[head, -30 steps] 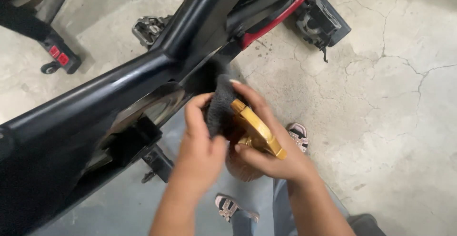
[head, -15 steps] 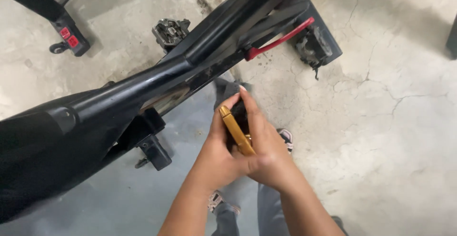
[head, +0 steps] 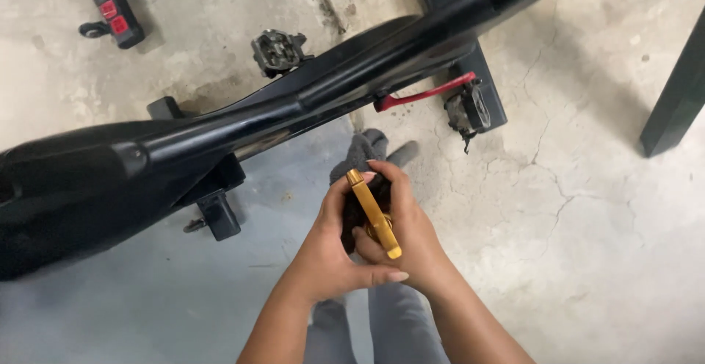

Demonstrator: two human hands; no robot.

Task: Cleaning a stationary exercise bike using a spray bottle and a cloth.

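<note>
Bike frame: the black exercise bike frame (head: 220, 132) runs from 9 o'clock up to 1 o'clock, above both hands.
Floor: cracked concrete floor (head: 587, 210) fills 3 o'clock.
Left hand: the left hand (head: 330, 243) cups the dark cloth (head: 360, 210) from 8 o'clock, fingers closed on it.
Right hand: the right hand (head: 411, 232) grips the gold bar (head: 374, 213), thumb at its lower end.
Gold bar: between the two palms, tilted, pressed against the cloth; possibly a spray trigger.
</note>
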